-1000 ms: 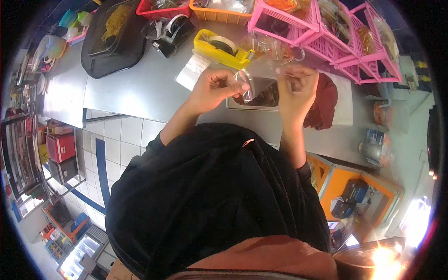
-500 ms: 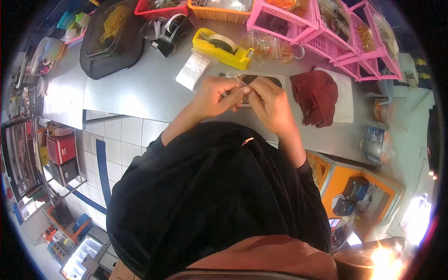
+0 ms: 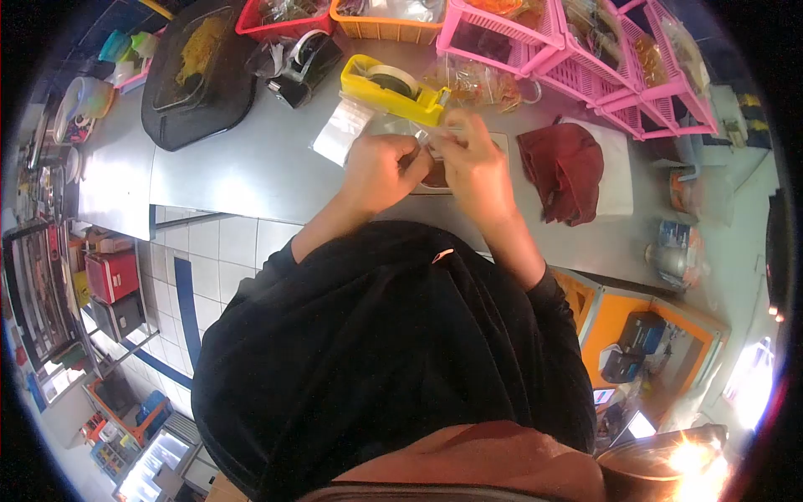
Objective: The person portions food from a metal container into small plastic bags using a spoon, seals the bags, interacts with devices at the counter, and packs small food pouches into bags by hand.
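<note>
Hands: the left hand (image 3: pixel 381 176) is curling its fingers inward, thumb pressing towards the index finger, and appears to be pinching a piece of clear plastic (image 3: pixel 411 129). The right hand (image 3: pixel 478 171) is meeting it at the fingertips, its fingers bending and partly blurred; cannot tell whether it is gripping the plastic too. The clear plastic is sitting at the fingertips, above the bench (image 3: pixel 226 159).

Clock positions are taken from the meeting point of the hands, 12 being straight away from the person.

Directly below, a shallow tray (image 3: pixel 502 140) is holding something dark, the hands covering much of it. Between 9 and 10, just beside the left hand, a stack of clear bags (image 3: pixel 341 132) is lying flat. At 11, near, a yellow tape dispenser (image 3: pixel 381 99) is carrying a pale roll. At 1, filled clear packets (image 3: pixel 481 84) are lying together. At 3, a maroon cloth (image 3: pixel 565 171) is lying rumpled, partly covering a white sheet (image 3: pixel 619 167).

Farther out, at 10, a black dispenser (image 3: pixel 294 88) is standing; beyond it, near 10:30, a red basket (image 3: pixel 284 28). Towards 11:30 an orange basket (image 3: pixel 389 28) is holding clear plastic. At 2, pink baskets (image 3: pixel 544 60) are holding packets. Well apart, between 9 and 10, a black container (image 3: pixel 226 117) is holding yellowish food.
</note>
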Demonstrator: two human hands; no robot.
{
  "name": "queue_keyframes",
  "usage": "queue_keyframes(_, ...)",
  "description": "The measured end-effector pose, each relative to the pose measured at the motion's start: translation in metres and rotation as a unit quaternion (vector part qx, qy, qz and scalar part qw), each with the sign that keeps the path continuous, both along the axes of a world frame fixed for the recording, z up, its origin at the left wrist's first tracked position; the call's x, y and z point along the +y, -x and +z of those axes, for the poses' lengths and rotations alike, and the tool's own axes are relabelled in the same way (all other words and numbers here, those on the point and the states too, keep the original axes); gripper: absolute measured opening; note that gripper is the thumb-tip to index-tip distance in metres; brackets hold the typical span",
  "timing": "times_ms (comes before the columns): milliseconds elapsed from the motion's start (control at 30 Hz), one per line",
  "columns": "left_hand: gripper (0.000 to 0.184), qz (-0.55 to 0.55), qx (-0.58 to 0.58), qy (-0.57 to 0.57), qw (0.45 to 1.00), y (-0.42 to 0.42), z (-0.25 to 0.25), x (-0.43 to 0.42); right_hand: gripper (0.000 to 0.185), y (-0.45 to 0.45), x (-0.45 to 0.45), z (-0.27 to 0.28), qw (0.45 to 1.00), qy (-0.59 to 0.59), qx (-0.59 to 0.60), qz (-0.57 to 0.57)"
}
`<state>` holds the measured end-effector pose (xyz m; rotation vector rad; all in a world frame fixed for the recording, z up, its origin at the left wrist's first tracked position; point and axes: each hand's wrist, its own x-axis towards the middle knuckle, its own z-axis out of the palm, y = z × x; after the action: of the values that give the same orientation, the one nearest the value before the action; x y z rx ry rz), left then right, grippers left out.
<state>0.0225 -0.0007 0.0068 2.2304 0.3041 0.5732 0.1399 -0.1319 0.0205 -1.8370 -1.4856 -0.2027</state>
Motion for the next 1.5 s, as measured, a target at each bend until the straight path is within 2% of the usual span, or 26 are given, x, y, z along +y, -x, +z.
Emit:
queue_keyframes(33, 0.011, 0.006, 0.041, -0.067, 0.997, 0.001, 0.005, 0.000, 0.020, 0.004, 0.003, -0.001, 1.000, 0.025, 0.006, -0.011)
queue_keyframes(67, 0.011, 0.005, 0.042, -0.069, 0.997, 0.001, 0.011, 0.001, 0.023, 0.006, 0.005, -0.002, 0.998, 0.050, 0.012, -0.023)
queue_keyframes(133, 0.019, 0.063, -0.093, -0.104, 0.988, -0.004, 0.025, 0.000, 0.024, 0.006, 0.004, 0.015, 0.998, 0.019, 0.045, -0.046)
queue_keyframes(167, 0.019, 0.061, -0.093, -0.104, 0.988, -0.008, 0.033, 0.000, 0.025, 0.006, 0.004, 0.023, 0.995, -0.009, 0.079, -0.066)
queue_keyframes(200, 0.025, 0.090, -0.102, -0.234, 0.963, -0.011, 0.041, -0.002, 0.025, 0.007, 0.003, 0.027, 0.994, -0.009, 0.080, -0.067)
queue_keyframes(267, 0.032, 0.119, -0.107, -0.358, 0.920, -0.013, 0.037, -0.001, 0.024, 0.010, 0.002, 0.030, 0.992, 0.005, 0.089, -0.087)
queue_keyframes(367, 0.031, 0.073, -0.142, -0.347, 0.924, -0.014, 0.008, 0.005, 0.025, 0.014, 0.008, 0.011, 0.990, -0.076, 0.117, -0.015)
queue_keyframes(400, 0.027, 0.066, -0.167, -0.291, 0.940, -0.014, 0.004, 0.007, 0.025, 0.014, 0.007, 0.005, 0.990, -0.075, 0.117, -0.015)
queue_keyframes(433, 0.024, 0.058, -0.192, -0.234, 0.951, -0.013, 0.001, 0.010, 0.026, 0.014, 0.006, 0.000, 0.977, -0.111, 0.160, -0.092)
queue_keyframes(467, 0.024, 0.058, -0.190, -0.232, 0.952, -0.013, -0.003, 0.015, 0.028, 0.015, 0.005, -0.006, 0.954, -0.145, 0.202, -0.168)
queue_keyframes(500, 0.024, 0.096, -0.219, -0.197, 0.951, -0.013, -0.006, 0.023, 0.028, 0.013, 0.007, -0.013, 0.954, -0.143, 0.203, -0.168)
queue_keyframes(600, 0.026, 0.152, -0.232, -0.103, 0.955, -0.006, -0.018, 0.044, 0.043, 0.011, 0.014, -0.026, 0.955, 0.103, 0.259, -0.103)
queue_keyframes(633, 0.028, 0.169, -0.219, -0.045, 0.960, -0.002, -0.021, 0.050, 0.043, 0.015, 0.018, -0.036, 0.955, 0.103, 0.260, -0.103)
queue_keyframes(700, 0.034, 0.166, -0.212, -0.079, 0.960, 0.002, -0.023, 0.056, 0.038, 0.021, 0.027, -0.058, 0.980, 0.071, 0.180, -0.050)
queue_keyframes(800, 0.035, 0.166, -0.191, -0.037, 0.967, 0.009, -0.025, 0.055, 0.031, 0.021, 0.031, -0.064, 0.985, 0.095, 0.131, -0.062)
queue_keyframes(867, 0.041, 0.136, -0.184, 0.092, 0.969, 0.014, -0.027, 0.054, 0.027, 0.018, 0.028, -0.060, 0.985, 0.099, 0.117, -0.074)
queue_keyframes(900, 0.041, 0.139, -0.183, 0.092, 0.969, 0.017, -0.027, 0.053, 0.022, 0.015, 0.022, -0.048, 0.985, 0.091, 0.092, -0.114)
queue_keyframes(967, 0.040, 0.137, -0.167, 0.215, 0.952, 0.021, -0.028, 0.054, 0.018, 0.005, 0.006, -0.036, 0.980, 0.074, 0.053, -0.176)
queue_keyframes(1000, 0.040, 0.139, -0.167, 0.216, 0.952, 0.023, -0.030, 0.055, 0.016, -0.003, -0.004, -0.033, 0.977, 0.065, 0.037, -0.199)
queue_keyframes(1067, 0.037, 0.209, -0.150, 0.286, 0.923, 0.025, -0.040, 0.060, 0.012, -0.011, -0.028, -0.016, 0.968, 0.065, 0.033, -0.240)
queue_keyframes(1100, 0.037, 0.210, -0.148, 0.287, 0.923, 0.026, -0.046, 0.063, 0.012, -0.008, -0.038, -0.010, 0.968, 0.068, 0.035, -0.240)
queue_keyframes(1167, 0.030, 0.176, -0.169, 0.257, 0.935, 0.024, -0.058, 0.069, 0.007, -0.005, -0.053, -0.001, 0.946, -0.026, 0.213, -0.241)
queue_keyframes(1200, 0.030, 0.174, -0.168, 0.259, 0.935, 0.021, -0.061, 0.067, 0.006, -0.005, -0.058, -0.007, 0.968, -0.056, 0.141, -0.199)
queue_keyframes(1300, 0.026, 0.151, -0.163, 0.287, 0.932, 0.013, -0.062, 0.059, 0.007, 0.014, -0.059, -0.026, 0.958, -0.109, 0.202, -0.173)
queue_keyframes(1433, 0.021, 0.110, -0.153, 0.322, 0.928, 0.008, -0.057, 0.048, 0.008, 0.039, -0.055, -0.053, 0.952, -0.083, 0.222, -0.192)
queue_keyframes(1500, 0.021, 0.109, -0.154, 0.318, 0.929, 0.009, -0.057, 0.046, 0.008, 0.033, -0.056, -0.055, 0.968, -0.032, 0.194, -0.159)
